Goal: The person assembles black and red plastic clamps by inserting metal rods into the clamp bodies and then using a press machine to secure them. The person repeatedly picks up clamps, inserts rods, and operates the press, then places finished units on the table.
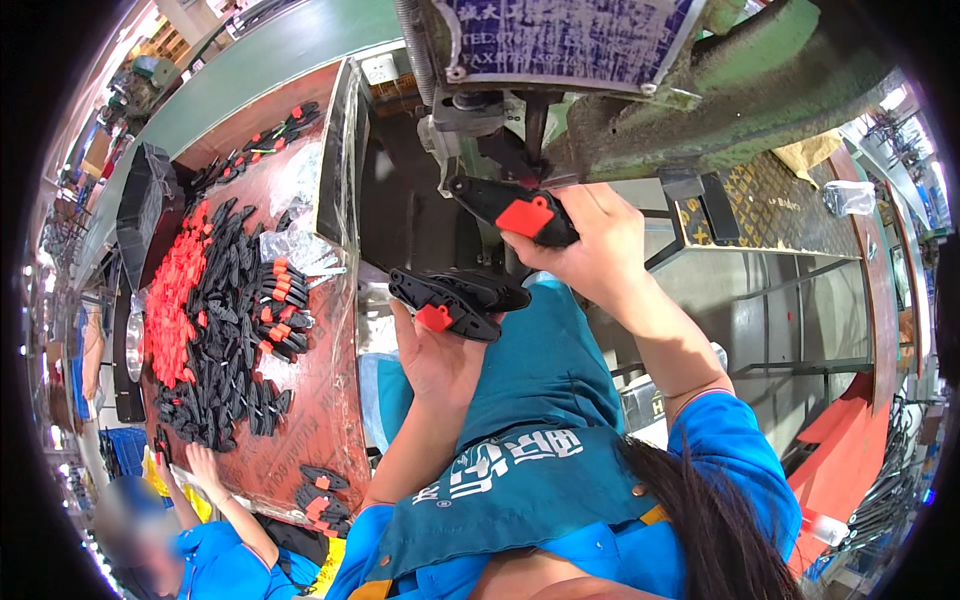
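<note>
While our left hand [435,355] grips a spare black clip [458,300] above our lap, our right hand [590,240] pinches another clip [515,212] under the press [640,120]; we judge it should sit square beneath the ram, fingers clear.

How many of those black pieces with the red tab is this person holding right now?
2. One is in the right hand up at the press: black part. The left hand holds what looks like a small stack, so more may be hidden.
</note>
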Available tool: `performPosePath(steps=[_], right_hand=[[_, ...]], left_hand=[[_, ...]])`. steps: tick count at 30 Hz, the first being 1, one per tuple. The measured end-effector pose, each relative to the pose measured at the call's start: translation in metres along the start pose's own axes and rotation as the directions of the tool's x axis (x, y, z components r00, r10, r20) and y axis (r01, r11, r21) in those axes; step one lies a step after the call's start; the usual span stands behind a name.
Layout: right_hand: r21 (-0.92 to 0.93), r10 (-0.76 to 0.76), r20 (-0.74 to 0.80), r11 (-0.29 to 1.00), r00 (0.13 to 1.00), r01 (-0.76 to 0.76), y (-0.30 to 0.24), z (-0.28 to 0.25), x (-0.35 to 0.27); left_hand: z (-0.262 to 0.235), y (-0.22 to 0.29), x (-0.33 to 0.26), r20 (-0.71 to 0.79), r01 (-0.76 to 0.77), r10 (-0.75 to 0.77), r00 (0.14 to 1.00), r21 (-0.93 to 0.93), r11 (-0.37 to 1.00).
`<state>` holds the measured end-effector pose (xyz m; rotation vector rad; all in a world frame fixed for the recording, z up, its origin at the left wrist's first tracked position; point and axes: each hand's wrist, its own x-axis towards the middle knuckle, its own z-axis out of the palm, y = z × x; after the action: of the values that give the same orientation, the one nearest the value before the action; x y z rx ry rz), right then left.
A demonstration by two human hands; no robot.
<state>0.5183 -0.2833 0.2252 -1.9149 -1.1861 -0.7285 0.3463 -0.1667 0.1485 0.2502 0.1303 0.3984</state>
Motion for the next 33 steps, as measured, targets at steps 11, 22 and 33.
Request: performPosePath(steps=[11, 22, 33], right_hand=[[-0.028, 0.151, 0.235, 0.988, 0.960, -0.149, 0.000, 0.006, -0.009], [-0.040, 0.167, 0.200, 0.986, 0.965, -0.163, 0.001, 0.007, -0.006], [-0.069, -0.026, 0.484, 0.995, 0.875, 0.068, -0.032, -0.022, -0.031]], left_hand=[[0.005, 0.011, -0.005, -0.050, -0.011, 0.007, 0.999, -0.078, 0.997], [0.012, 0.021, -0.006, -0.033, 0.113, -0.119, 0.992, -0.147, 0.983], [0.011, 0.008, 0.002, 0.129, 0.141, -0.128, 0.983, -0.100, 0.985]])
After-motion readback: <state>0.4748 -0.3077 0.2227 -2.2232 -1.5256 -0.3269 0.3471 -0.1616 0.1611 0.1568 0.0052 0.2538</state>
